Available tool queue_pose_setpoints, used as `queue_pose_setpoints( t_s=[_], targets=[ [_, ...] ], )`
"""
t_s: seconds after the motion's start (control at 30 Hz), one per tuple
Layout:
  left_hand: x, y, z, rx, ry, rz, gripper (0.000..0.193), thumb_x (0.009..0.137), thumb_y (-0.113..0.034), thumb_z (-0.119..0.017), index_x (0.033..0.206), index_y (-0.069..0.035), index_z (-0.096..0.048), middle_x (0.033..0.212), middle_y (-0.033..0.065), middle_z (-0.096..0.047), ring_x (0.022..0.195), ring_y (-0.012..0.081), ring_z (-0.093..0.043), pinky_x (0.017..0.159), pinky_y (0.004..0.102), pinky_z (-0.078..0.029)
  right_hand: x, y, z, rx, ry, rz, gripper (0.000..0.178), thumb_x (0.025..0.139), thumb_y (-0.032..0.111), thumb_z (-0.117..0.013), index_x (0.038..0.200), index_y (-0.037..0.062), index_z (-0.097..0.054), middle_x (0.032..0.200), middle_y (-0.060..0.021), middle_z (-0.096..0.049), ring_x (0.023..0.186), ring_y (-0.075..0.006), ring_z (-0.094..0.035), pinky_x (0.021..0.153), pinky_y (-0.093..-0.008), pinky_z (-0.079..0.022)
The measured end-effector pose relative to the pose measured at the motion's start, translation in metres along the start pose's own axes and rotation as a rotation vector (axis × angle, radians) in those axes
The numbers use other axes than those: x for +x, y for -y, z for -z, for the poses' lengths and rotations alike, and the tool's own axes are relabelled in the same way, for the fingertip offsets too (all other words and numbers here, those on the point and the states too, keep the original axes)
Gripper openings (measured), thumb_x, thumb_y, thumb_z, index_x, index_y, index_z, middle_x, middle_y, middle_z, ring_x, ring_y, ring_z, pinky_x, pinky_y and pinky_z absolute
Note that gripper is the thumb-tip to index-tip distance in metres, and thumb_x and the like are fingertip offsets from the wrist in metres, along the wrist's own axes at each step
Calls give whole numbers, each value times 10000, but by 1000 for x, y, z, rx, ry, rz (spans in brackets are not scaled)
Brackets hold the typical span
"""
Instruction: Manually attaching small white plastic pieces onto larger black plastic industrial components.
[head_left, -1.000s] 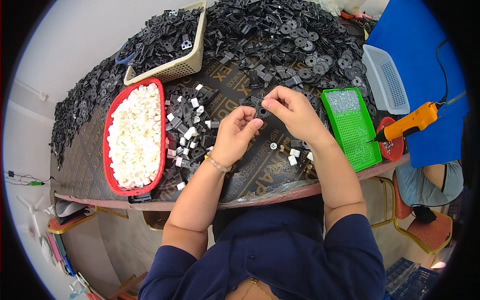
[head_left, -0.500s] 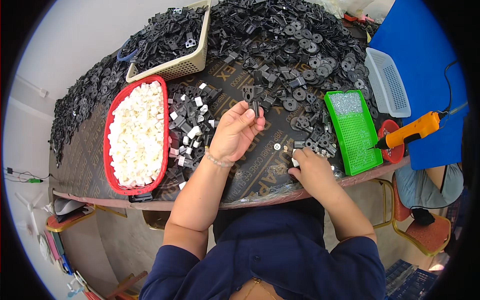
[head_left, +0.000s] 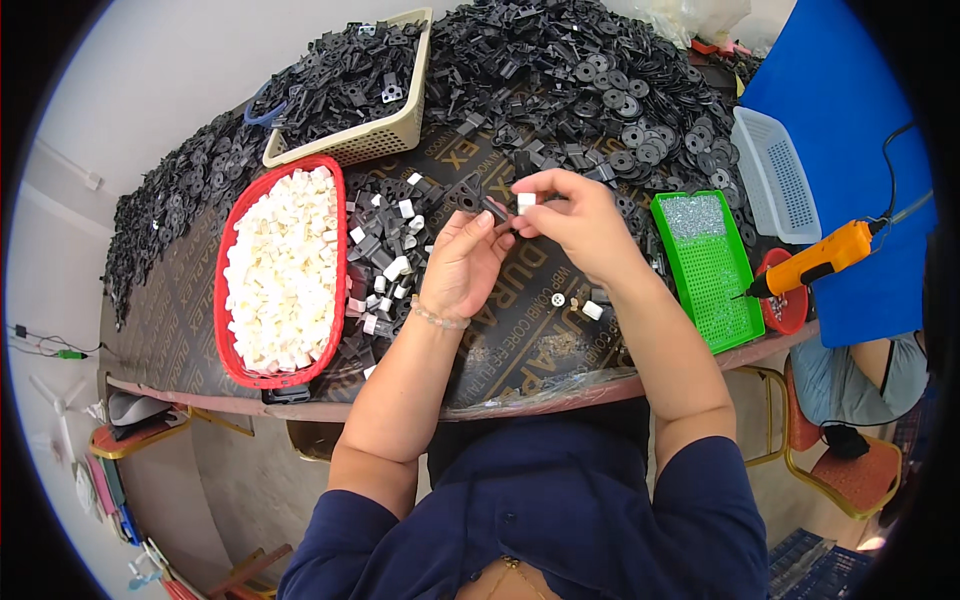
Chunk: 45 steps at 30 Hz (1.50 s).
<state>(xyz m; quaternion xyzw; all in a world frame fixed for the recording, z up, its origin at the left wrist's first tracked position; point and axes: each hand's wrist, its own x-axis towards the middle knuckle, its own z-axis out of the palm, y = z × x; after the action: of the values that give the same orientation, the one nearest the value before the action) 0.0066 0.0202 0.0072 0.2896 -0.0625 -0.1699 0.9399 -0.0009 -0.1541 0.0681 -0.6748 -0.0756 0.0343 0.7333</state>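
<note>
My left hand is closed on a black plastic bracket, held above the middle of the table. Close beside it, my right hand pinches a small white plastic cap between thumb and index finger, at the bracket's end. Whether cap and bracket touch, I cannot make out. Below my right hand a black part with a white end lies on the table, beside a round white disc with holes.
A red basket of white caps stands left, with capped black parts beside it. Behind are a cream basket and heaped black parts. Right are a green tray of screws, a red bowl and an orange electric screwdriver.
My right hand has risen from the table's front right to beside my left hand, with a white cap in its fingers. The bracket in my left hand has tilted to the left.
</note>
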Motion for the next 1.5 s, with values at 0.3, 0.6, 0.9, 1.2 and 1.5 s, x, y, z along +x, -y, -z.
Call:
queue_pose_setpoints(
  t_s=[0.3, 0.6, 0.9, 1.2, 1.5],
  targets=[
    [5, 1, 11, 126, -44, 1, 105, 928, -157, -686, 988, -71, -686, 973, 44, -718, 926, 156, -641, 881, 339, -482, 0, -48, -16, 349, -50, -51, 234, 893, -11, -683, 1120, -33, -632, 1004, -94, -686, 856, -136, -665, 788, -252, -541],
    [3, -9, 1, 285, 19, -1, 133, 915, -140, -692, 997, -35, -692, 966, 67, -720, 899, 162, -649, 857, 336, -499, -5, -47, -4, 146, 17, 5, 403, 838, 5, -748, 1214, -10, -605, 1087, -105, -681, 936, -161, -661, 845, -291, -537],
    [-6, 4, -8, -197, 167, 411, 240, 928, -234, -638, 1090, -56, -635, 986, 55, -662, 928, 181, -641, 880, 336, -503, -3, -20, 3, 30, 262, 136, 851, 662, 96, -843, 1417, 22, -456, 1369, -136, -571, 1222, -206, -571, 1037, -350, -456],
    [3, 18, 7, -124, 68, 216, 431, 974, -418, -562, 1217, -63, -576, 1191, 84, -649, 1133, 230, -622, 982, 419, -496, 63, 3, -89, -519, 186, 476, 770, 619, 343, -864, 1244, -21, -602, 1075, -203, -705, 998, -282, -704, 891, -357, -543],
    [6, 12, 24, -201, -125, 215, 312, 1001, -294, -534, 1120, -23, -634, 1134, 107, -685, 1073, 261, -634, 989, 436, -491, 126, -11, -144, -659, 205, 381, 940, 607, 496, -855, 1232, -147, -575, 1128, -303, -666, 1064, -380, -664, 949, -397, -514]
  ],
)
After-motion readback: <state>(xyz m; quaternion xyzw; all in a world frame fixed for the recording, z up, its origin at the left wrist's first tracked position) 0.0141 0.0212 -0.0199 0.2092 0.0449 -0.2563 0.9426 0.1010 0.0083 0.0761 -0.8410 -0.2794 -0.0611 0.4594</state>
